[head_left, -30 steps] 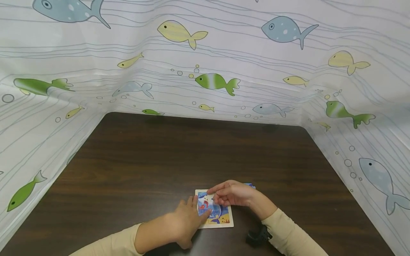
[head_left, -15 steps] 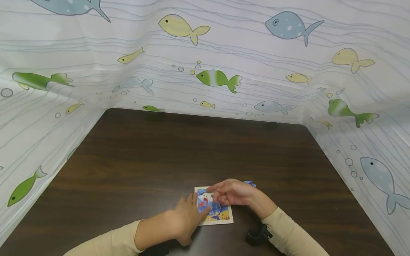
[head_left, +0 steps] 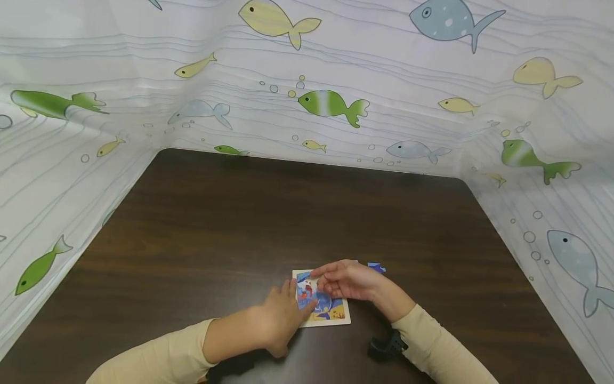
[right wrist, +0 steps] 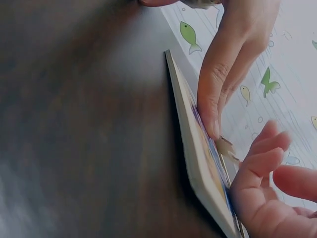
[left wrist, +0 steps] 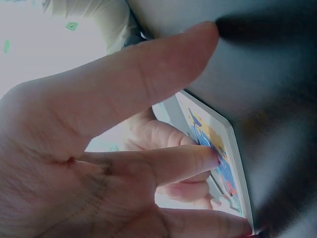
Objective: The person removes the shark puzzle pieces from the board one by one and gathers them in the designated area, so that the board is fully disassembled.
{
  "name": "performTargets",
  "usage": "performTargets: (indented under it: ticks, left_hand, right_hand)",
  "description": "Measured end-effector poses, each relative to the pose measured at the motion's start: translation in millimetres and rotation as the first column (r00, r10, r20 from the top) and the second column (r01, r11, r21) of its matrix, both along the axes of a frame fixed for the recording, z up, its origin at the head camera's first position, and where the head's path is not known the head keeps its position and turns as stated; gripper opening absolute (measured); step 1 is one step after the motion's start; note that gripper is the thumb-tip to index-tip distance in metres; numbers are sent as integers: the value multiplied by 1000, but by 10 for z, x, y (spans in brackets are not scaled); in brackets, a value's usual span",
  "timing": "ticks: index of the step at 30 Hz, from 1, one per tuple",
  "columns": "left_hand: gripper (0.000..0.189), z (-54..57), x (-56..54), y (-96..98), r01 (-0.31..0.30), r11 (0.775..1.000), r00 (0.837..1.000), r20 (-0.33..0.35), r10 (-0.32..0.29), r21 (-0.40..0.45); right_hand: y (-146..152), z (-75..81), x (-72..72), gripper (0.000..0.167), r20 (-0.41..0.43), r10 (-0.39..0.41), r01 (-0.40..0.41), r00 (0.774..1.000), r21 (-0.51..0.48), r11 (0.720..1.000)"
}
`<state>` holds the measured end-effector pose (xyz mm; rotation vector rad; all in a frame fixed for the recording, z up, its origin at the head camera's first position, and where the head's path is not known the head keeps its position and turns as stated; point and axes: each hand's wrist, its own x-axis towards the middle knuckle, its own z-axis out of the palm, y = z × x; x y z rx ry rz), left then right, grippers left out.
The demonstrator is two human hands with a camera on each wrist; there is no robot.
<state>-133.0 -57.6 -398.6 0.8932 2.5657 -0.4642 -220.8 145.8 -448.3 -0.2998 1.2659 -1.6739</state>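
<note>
A square picture puzzle board (head_left: 331,321) with a pale frame lies on the table. My left hand (head_left: 280,317) spreads over its left side, one fingertip pressing on the picture and another at the frame's edge. Over the upper right of the board is my right hand (head_left: 350,280), its index finger reaching toward the upper left corner and the other fingers loosely bent. A small puzzle piece (right wrist: 228,149) stands tilted above the board beside the left fingertip in the right wrist view; the right index finger's contact with it is hidden.
A loose blue puzzle piece (head_left: 376,267) lies beyond the right hand, with the edge of another partly hidden beside it. A black strap device (head_left: 385,348) is at the right wrist. The dark table (head_left: 297,213) is enclosed by a fish-patterned curtain (head_left: 268,122).
The head view has tilted down, so the board and hands appear higher. Both hands keep nearly the same pose on the board, and more of the loose blue piece shows.
</note>
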Motion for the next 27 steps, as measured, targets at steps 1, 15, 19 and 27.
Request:
performTargets:
  ticks: [1,15,19,27]
  left_hand:
    - [103,7,-5,-1,1,1000,1000,0,-1,-5]
    - [101,30,-17,-4,21,999,1000,-1,-21,-46]
    - [102,40,-14,-2,33,997,999,-5,-33,-64]
    - [101,31,6,-3,43,998,999,-16,-43,-40]
  right_hand:
    - [-9,9,0,41,-12,-8,9,1000,10,1000]
    - [-65,-1,33,39,-269,-9,44,963,127,991]
    - [-91,-1,28,36,-327,-19,79,945,170,982]
    - [-176,36,44,31,-371,-27,122,928,234,965]
